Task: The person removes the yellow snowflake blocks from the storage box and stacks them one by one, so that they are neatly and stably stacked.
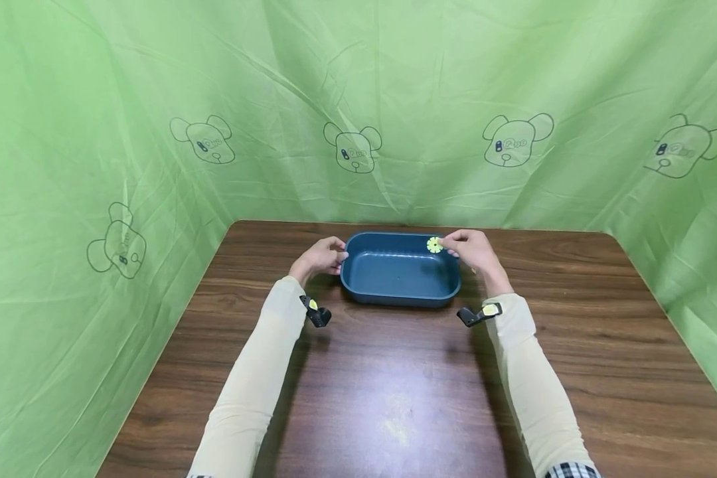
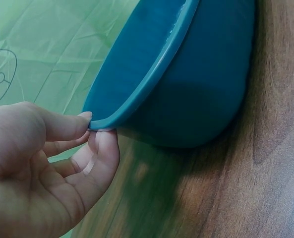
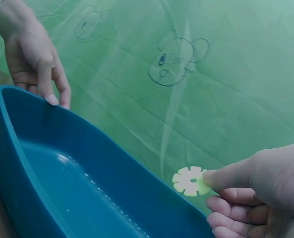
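Observation:
A dark blue rectangular plastic basin (image 1: 400, 292) with rounded corners stands upright near the table's far edge; its inside shows nothing lying in it. My left hand (image 1: 324, 257) pinches the basin's left rim between thumb and fingers, as the left wrist view shows with the hand (image 2: 52, 163) at the rim's corner. In my right hand (image 1: 475, 252), thumb and forefinger pinch a flat yellow-green snowflake-shaped plastic disc (image 1: 434, 245) with notched edges and a small centre hole. The disc (image 3: 189, 181) is held just above the basin's back right rim.
The basin rests on a brown wood-grain table (image 1: 388, 378). Green cloth (image 1: 299, 79) with bear-head drawings hangs behind and at both sides. A black wrist camera (image 1: 315, 312) is strapped on the left wrist, another (image 1: 479, 314) on the right.

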Available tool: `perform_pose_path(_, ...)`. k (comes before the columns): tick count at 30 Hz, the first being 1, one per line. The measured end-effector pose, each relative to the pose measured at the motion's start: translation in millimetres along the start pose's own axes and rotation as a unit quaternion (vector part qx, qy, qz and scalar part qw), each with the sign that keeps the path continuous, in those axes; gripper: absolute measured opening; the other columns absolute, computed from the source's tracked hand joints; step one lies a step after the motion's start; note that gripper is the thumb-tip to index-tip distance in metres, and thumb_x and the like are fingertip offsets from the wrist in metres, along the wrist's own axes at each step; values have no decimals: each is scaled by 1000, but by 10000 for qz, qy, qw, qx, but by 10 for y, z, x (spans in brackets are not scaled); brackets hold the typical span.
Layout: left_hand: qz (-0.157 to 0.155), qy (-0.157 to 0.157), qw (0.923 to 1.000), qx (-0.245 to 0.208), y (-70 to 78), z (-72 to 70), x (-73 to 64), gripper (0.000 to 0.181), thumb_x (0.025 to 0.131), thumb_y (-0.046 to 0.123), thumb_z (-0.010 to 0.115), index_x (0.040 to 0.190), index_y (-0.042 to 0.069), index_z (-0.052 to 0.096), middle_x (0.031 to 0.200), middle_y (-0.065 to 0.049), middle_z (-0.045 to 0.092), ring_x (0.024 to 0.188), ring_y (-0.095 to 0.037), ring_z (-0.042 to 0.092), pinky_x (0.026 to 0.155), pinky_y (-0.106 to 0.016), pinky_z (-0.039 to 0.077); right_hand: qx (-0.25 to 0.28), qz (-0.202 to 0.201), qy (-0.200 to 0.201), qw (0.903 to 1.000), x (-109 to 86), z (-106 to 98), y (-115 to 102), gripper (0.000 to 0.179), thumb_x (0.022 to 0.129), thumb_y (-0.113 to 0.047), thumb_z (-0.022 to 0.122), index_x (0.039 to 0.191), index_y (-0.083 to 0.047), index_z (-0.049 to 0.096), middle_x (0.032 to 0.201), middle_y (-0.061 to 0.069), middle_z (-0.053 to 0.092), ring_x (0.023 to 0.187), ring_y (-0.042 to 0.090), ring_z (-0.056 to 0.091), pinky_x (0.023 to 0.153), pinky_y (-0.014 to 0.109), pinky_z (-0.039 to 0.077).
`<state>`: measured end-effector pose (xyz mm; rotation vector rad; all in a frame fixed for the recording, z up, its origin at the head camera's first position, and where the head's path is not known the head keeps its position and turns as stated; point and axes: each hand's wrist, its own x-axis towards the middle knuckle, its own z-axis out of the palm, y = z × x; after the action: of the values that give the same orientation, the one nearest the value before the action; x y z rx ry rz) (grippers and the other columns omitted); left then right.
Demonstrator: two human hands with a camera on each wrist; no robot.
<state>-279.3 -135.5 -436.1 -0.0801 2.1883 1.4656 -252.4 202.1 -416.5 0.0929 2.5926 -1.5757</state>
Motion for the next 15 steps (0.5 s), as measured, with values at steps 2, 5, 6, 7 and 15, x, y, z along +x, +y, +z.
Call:
perform_pose_path(2,-17,6,10000,10,5,-3,3,36,98,8,52,132,2,43,90,-11,53,73,-17,54,73,-29,56,98,62,12,9999,-20,-48,23,36,91,-27,66,109,5,63,90,6,62,81,16,59,69,21,49)
perform_pose_path(5,-22,1,10000,26,8,-3,8,36,98,8,52,132,2,43,94,-13,53,75,-18,55,73,-29,56,175,151,37,9997,-38,-115,71,37,91,-26,66,110,5,62,88,3,63,75,9,60,65,17,48)
perform_pose_path(6,-22,2,10000,28,9,-1,7,36,98,8,52,132,2,43,94,-13,53,75,-18,55,73,-29,56,202,196,58,9996,-40,-134,91,37,91,-26,66,110,5,62,87,2,64,73,7,59,64,16,48)
perform_pose_path(7,-23,6,10000,35,11,-1,6,36,98,8,52,132,2,43,95,-13,54,75,-18,55,73,-29,56,204,247,80,9995,-40,-154,113,37,91,-27,66,110,5,62,87,1,64,71,5,59,63,16,47)
perform_pose_path(15,-16,24,10000,-8,10,12,-9,34,98,7,51,130,2,43,87,-9,52,68,-15,54,71,-29,55,362,406,297,9981,-61,-263,245,40,90,-29,68,111,5,62,77,-6,65,65,-1,57,62,16,46)
